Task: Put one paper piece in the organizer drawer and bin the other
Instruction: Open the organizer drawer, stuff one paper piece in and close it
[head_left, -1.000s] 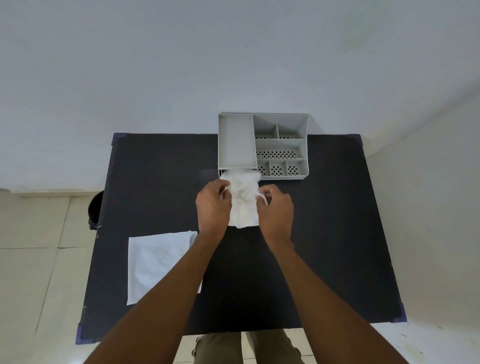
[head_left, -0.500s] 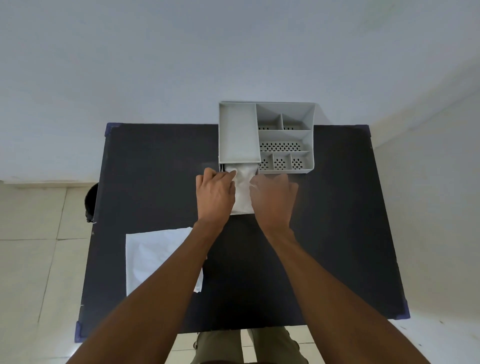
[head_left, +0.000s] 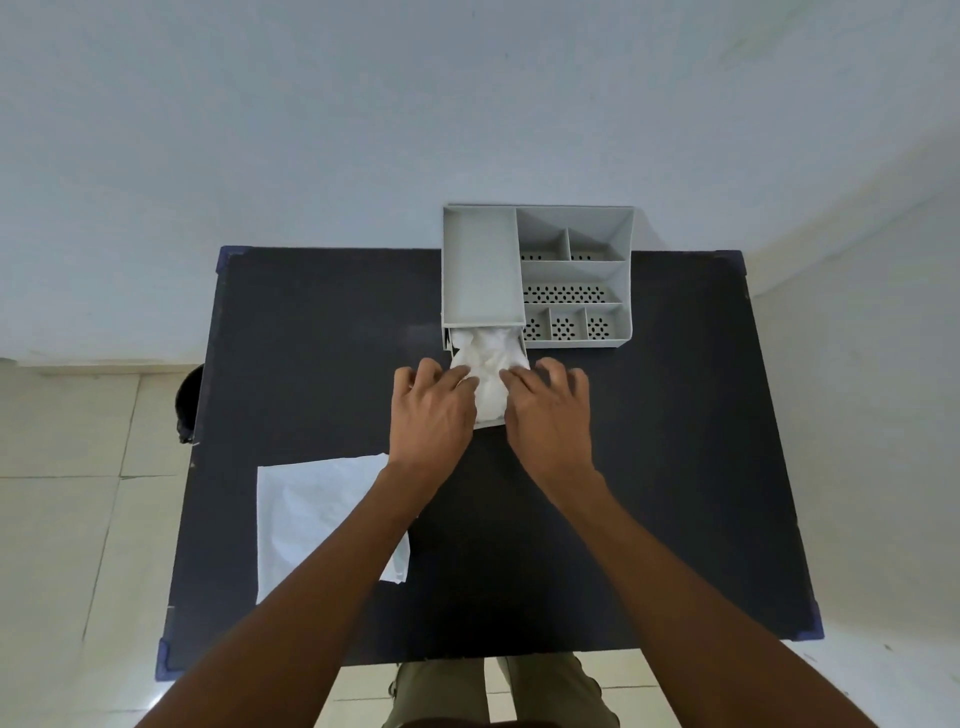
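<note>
A grey desk organizer (head_left: 576, 273) stands at the table's far edge with its drawer (head_left: 488, 422) pulled out toward me. A crumpled white paper piece (head_left: 488, 369) lies in the drawer. My left hand (head_left: 431, 410) and my right hand (head_left: 550, 410) rest on either side of it, fingers spread, fingertips pressing on the paper's edges. A second, flat white paper piece (head_left: 311, 514) lies on the table's near left, partly under my left forearm.
The table (head_left: 675, 467) is black with blue corner caps. A dark bin (head_left: 188, 400) stands on the tiled floor just past the table's left edge. A pale wall rises behind the organizer.
The crumpled paper, held up between both hands a second ago, has gone down into the open drawer. My fingers have loosened and spread over it.
</note>
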